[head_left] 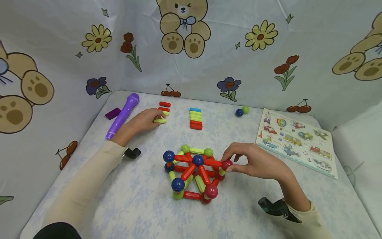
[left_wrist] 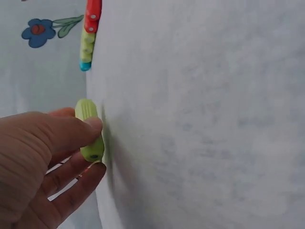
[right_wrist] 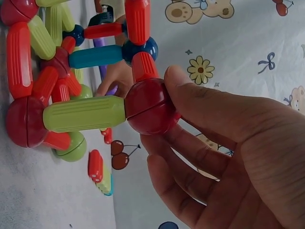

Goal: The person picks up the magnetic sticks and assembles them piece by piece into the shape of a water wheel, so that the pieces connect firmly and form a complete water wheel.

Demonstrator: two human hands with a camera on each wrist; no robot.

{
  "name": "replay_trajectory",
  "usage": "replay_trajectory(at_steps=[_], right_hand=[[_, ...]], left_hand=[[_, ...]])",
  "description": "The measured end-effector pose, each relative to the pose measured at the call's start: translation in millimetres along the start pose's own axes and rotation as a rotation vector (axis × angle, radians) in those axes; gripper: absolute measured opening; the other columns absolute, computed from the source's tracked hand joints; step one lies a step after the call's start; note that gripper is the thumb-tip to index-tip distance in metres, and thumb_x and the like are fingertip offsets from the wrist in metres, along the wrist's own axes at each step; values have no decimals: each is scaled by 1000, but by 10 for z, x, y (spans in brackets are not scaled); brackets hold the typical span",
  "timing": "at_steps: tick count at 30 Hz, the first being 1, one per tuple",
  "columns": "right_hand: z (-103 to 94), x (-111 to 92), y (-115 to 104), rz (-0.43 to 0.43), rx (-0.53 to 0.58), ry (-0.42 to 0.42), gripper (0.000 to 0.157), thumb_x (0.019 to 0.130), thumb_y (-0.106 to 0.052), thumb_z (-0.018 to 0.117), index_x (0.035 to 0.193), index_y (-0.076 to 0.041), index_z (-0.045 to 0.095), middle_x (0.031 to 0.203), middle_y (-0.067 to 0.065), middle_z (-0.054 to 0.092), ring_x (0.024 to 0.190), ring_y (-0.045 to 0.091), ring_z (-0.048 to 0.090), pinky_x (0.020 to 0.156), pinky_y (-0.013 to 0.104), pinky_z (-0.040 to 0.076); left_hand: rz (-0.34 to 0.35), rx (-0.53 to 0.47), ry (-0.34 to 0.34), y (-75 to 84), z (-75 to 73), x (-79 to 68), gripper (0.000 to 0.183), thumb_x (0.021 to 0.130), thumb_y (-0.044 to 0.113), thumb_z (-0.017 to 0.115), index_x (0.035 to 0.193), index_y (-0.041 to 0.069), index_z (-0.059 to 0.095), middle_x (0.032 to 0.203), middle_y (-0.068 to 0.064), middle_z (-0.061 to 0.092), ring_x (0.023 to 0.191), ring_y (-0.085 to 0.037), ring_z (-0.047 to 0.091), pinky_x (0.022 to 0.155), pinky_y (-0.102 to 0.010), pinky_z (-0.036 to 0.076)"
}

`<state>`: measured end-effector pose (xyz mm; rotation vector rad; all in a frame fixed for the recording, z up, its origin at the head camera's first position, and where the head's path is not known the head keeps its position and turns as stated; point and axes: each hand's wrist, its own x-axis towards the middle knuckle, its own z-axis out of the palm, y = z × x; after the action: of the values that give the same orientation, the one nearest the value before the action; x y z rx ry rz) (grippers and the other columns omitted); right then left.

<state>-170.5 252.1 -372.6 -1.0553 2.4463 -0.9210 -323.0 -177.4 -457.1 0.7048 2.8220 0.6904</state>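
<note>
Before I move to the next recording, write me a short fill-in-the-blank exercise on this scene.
1. The left hand pinches a rod coloured ____.
2. The right hand pinches a ball coloured ____.
3. The toy microphone lies nearer the ____ hand.
4. Beside the loose green ball lies a ____ ball.

Missing words: green; red; left; blue.

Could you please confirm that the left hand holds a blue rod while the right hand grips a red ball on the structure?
Not quite: the left wrist view shows the left hand holding a lime-green rod, not a blue one; the rest stands.
</note>
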Motion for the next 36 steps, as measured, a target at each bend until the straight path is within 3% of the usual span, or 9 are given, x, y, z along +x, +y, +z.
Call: replay_trajectory(at_steps=[4,7,10,14,17,19,25,36], right_hand=[[-9,6,0,8,14,-16,24,98,-36,81,120,-31,73,116,-16,72,104,8,68,85,30,61],[-13,11,2,9,20,-19,24,98,-35,81,120,-31,73,116,-16,72,105,8,68,87,29,61],[-11,11,9,11,22,-20,24,97,-35,82,120,-31,73,116,-16,72,106,8,68,88,29,60],[-3,11,26,15,24,-22,24,97,-35,82,119,-32,73,116,-16,72,105,8,68,88,29,61],[1,14,32,23,33,-22,25,96,-36,83,119,-32,74,115,-16,72,104,8,68,87,31,61],[3,17,36,30,38,-19,25,96,-36,83,119,-32,74,115,-16,72,104,8,68,87,31,61],[6,23,28,45,37,-3,24,95,-35,83,118,-31,76,114,-15,74,103,9,68,85,29,60],[-3,15,-11,81,38,1,24,95,-34,83,118,-28,78,114,-12,74,103,11,68,81,29,60]], left_hand=[[49,-63,49,102,-59,-168,37,99,3,76,135,5,71,124,-13,72,115,-31,68,102,-50,57],[125,-127,110,294,-145,-373,35,97,1,78,131,7,74,125,-9,72,115,-28,69,101,-50,59],[246,-171,158,555,-230,-623,33,94,1,82,125,11,76,123,-3,73,115,-23,70,100,-48,60],[471,-191,191,880,-269,-947,34,92,-2,83,122,12,75,120,2,74,115,-17,70,100,-40,60],[616,-217,185,1070,-244,-1150,36,89,-5,84,120,13,75,120,3,75,115,-16,70,100,-36,60],[677,-222,169,1164,-212,-1254,38,88,-5,85,119,15,76,121,4,75,115,-14,70,99,-34,60],[723,-160,133,1248,-56,-1399,37,86,-5,87,115,16,78,121,5,77,113,-13,71,96,-32,61],[735,-122,166,1211,83,-1409,38,85,-5,88,114,18,82,120,7,76,113,-12,69,97,-36,59]])
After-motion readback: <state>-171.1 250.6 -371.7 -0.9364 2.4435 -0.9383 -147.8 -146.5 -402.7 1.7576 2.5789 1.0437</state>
